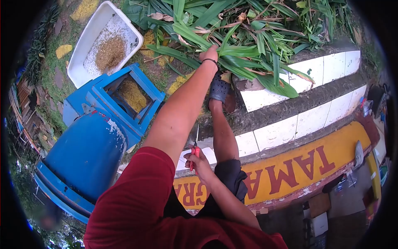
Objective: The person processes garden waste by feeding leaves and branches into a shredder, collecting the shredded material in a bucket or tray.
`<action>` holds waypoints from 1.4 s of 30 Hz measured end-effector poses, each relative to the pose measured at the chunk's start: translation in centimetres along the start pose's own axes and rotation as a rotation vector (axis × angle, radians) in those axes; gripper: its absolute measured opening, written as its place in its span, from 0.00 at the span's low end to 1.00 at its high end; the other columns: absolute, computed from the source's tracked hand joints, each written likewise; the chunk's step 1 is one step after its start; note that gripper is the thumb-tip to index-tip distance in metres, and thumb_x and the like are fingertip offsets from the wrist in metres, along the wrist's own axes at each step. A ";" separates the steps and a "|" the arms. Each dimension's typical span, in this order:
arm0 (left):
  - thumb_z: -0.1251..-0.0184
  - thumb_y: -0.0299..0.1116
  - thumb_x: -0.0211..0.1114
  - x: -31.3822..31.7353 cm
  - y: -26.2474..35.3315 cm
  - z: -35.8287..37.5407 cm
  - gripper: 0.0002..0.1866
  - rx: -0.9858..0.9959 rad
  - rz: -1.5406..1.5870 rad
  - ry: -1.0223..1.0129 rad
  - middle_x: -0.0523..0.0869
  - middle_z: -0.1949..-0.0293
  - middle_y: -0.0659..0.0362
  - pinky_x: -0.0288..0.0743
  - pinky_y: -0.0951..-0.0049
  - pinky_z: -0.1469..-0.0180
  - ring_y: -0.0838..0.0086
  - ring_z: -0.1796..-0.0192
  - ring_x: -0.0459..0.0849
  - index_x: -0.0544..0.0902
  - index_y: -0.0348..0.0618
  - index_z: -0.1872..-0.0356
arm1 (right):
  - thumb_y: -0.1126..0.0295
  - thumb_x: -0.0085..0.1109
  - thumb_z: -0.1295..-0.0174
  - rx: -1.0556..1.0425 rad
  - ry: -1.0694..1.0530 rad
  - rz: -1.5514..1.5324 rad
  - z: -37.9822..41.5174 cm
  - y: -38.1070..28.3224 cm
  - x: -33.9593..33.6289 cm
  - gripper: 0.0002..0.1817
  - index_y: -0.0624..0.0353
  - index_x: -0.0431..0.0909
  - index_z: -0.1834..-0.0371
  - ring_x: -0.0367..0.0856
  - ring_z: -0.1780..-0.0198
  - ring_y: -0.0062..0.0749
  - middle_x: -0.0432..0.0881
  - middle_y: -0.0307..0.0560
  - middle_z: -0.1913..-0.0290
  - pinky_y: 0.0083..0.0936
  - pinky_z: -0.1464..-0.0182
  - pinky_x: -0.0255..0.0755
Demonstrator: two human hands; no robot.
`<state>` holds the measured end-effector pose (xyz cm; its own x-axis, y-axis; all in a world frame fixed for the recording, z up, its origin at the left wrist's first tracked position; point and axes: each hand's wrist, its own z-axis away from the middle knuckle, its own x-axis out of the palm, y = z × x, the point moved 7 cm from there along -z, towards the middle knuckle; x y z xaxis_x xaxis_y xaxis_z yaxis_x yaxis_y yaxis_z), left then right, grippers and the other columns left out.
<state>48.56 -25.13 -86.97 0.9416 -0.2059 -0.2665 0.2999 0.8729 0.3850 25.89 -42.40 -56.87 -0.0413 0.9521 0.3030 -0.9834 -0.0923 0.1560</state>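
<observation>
Outdoors, white-tiled steps (315,68) with mossy joints run beside a yellow painted kerb (315,166), a blue chopper machine (95,141) and a white tub (89,37) of shredded matter. On the top step lies a heap of long green leaves (253,37), their blades running mostly across the step. The left hand (209,54), arm stretched far forward, is closed around a bundle of those leaves. The right hand (198,161) sits well back near the knee, wrapped around red-handled pruning shears (195,149), blades pointing up toward the leaves; the foot in a dark clog (218,89) rests between them.
</observation>
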 end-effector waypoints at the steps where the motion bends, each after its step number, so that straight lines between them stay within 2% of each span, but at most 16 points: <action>1: 0.49 0.30 0.73 -1.2 -0.1 -0.1 0.21 -0.002 0.025 -0.074 0.84 0.58 0.48 0.80 0.60 0.55 0.63 0.59 0.85 0.79 0.28 0.56 | 0.73 0.52 0.36 0.004 0.010 0.028 0.2 0.0 0.0 0.29 0.61 0.62 0.30 0.78 0.66 0.24 0.80 0.43 0.60 0.22 0.59 0.74; 2: 0.49 0.30 0.72 -1.9 1.0 0.4 0.19 0.002 0.052 -0.153 0.84 0.60 0.49 0.80 0.60 0.56 0.64 0.60 0.85 0.79 0.29 0.58 | 0.72 0.52 0.36 0.002 0.015 0.058 0.1 -0.3 0.1 0.29 0.62 0.62 0.30 0.79 0.66 0.25 0.81 0.44 0.60 0.22 0.59 0.75; 8: 0.47 0.33 0.66 -9.3 13.3 11.7 0.12 0.157 -0.068 -0.228 0.82 0.66 0.54 0.76 0.63 0.61 0.67 0.68 0.81 0.80 0.33 0.66 | 0.70 0.53 0.34 -0.072 0.005 0.076 2.4 -2.3 -0.8 0.31 0.63 0.57 0.28 0.80 0.65 0.27 0.79 0.48 0.55 0.27 0.56 0.78; 12: 0.45 0.33 0.64 -11.5 21.2 20.1 0.11 0.228 0.057 -0.305 0.81 0.68 0.55 0.77 0.63 0.63 0.67 0.69 0.81 0.79 0.35 0.66 | 0.69 0.52 0.32 -0.128 0.044 0.235 7.8 -5.0 -1.1 0.27 0.60 0.60 0.30 0.80 0.65 0.29 0.79 0.48 0.56 0.28 0.57 0.78; 15: 0.43 0.31 0.60 -11.9 25.0 23.5 0.08 0.208 0.137 -0.457 0.79 0.71 0.54 0.81 0.63 0.66 0.65 0.71 0.82 0.76 0.37 0.65 | 0.69 0.53 0.33 -0.119 -0.014 0.084 11.4 -7.0 -1.5 0.28 0.56 0.58 0.30 0.80 0.64 0.29 0.78 0.47 0.57 0.30 0.58 0.78; 20: 0.41 0.29 0.58 -12.8 32.0 33.9 0.07 0.246 0.107 -0.633 0.80 0.71 0.53 0.84 0.62 0.64 0.64 0.71 0.84 0.75 0.36 0.66 | 0.68 0.54 0.34 -0.412 0.172 0.226 17.9 -14.5 -3.3 0.28 0.60 0.62 0.31 0.79 0.68 0.25 0.78 0.45 0.57 0.25 0.63 0.79; 22: 0.40 0.29 0.56 -13.2 34.6 37.4 0.09 0.266 0.094 -0.746 0.82 0.67 0.51 0.85 0.62 0.63 0.64 0.69 0.84 0.76 0.35 0.62 | 0.70 0.53 0.36 -0.492 0.199 0.260 20.7 -17.6 -2.7 0.28 0.59 0.62 0.31 0.77 0.70 0.25 0.75 0.42 0.62 0.24 0.63 0.78; 24: 0.40 0.30 0.52 -13.9 36.5 39.7 0.21 0.271 -0.017 -0.917 0.84 0.57 0.48 0.85 0.64 0.58 0.63 0.61 0.86 0.76 0.30 0.46 | 0.69 0.53 0.36 -0.529 0.184 0.313 22.6 -19.9 -2.5 0.31 0.62 0.60 0.29 0.78 0.69 0.27 0.79 0.47 0.57 0.26 0.62 0.76; 26: 0.42 0.28 0.54 -14.9 38.5 43.9 0.19 0.156 0.098 -0.954 0.84 0.62 0.53 0.85 0.67 0.64 0.68 0.66 0.86 0.79 0.31 0.50 | 0.70 0.55 0.37 -0.600 0.204 0.355 25.7 -21.9 -0.8 0.31 0.62 0.61 0.30 0.76 0.69 0.25 0.78 0.45 0.59 0.26 0.62 0.75; 27: 0.42 0.29 0.51 -15.5 40.1 47.6 0.25 0.165 0.065 -1.018 0.84 0.55 0.51 0.86 0.65 0.59 0.66 0.59 0.87 0.76 0.32 0.42 | 0.71 0.55 0.38 -0.629 0.210 0.396 27.2 -22.8 0.3 0.31 0.62 0.62 0.30 0.75 0.70 0.24 0.77 0.43 0.61 0.24 0.64 0.74; 30: 0.45 0.28 0.49 -17.8 41.9 49.8 0.29 0.102 0.032 -1.089 0.84 0.51 0.49 0.86 0.63 0.54 0.64 0.54 0.87 0.73 0.36 0.38 | 0.71 0.56 0.39 -0.697 0.205 0.483 30.0 -24.6 2.8 0.31 0.61 0.63 0.30 0.74 0.70 0.23 0.76 0.41 0.63 0.22 0.65 0.72; 32: 0.45 0.29 0.50 -19.1 43.1 50.7 0.28 0.135 0.097 -1.021 0.84 0.54 0.48 0.87 0.61 0.57 0.63 0.59 0.88 0.73 0.34 0.39 | 0.71 0.57 0.39 -0.724 0.196 0.528 31.3 -25.2 4.4 0.31 0.61 0.63 0.30 0.74 0.69 0.22 0.77 0.41 0.62 0.21 0.65 0.71; 34: 0.45 0.33 0.53 -20.3 42.4 50.5 0.24 -0.002 -0.042 -1.020 0.86 0.62 0.48 0.89 0.59 0.59 0.64 0.69 0.88 0.76 0.31 0.47 | 0.70 0.58 0.39 -0.728 0.135 0.551 32.8 -25.8 6.7 0.32 0.63 0.63 0.30 0.75 0.68 0.22 0.76 0.39 0.64 0.23 0.63 0.75; 35: 0.45 0.33 0.54 -20.6 42.6 51.8 0.20 0.032 -0.072 -0.900 0.86 0.67 0.50 0.88 0.63 0.66 0.66 0.72 0.87 0.77 0.32 0.53 | 0.69 0.59 0.39 -0.745 0.115 0.514 33.3 -26.0 7.6 0.33 0.63 0.63 0.30 0.76 0.68 0.21 0.76 0.39 0.64 0.22 0.63 0.75; 39: 0.44 0.33 0.54 -21.2 41.7 53.1 0.19 0.041 -0.062 -0.837 0.84 0.73 0.53 0.86 0.66 0.71 0.66 0.77 0.86 0.78 0.31 0.54 | 0.66 0.60 0.37 -0.833 -0.056 0.417 36.1 -26.4 12.7 0.34 0.62 0.62 0.29 0.76 0.69 0.22 0.76 0.39 0.63 0.22 0.63 0.75; 42: 0.42 0.31 0.56 -21.2 40.4 53.5 0.18 0.086 -0.478 -0.926 0.84 0.68 0.54 0.86 0.70 0.69 0.70 0.72 0.86 0.79 0.31 0.52 | 0.66 0.61 0.36 -0.705 -0.135 0.439 38.1 -25.1 17.3 0.30 0.59 0.65 0.31 0.76 0.67 0.22 0.77 0.38 0.62 0.23 0.62 0.75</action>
<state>48.88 -9.18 -18.45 0.4605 -0.8115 0.3598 0.6479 0.5844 0.4887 56.56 -34.75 -19.71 -0.4688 0.8249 0.3160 -0.7647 -0.1998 -0.6127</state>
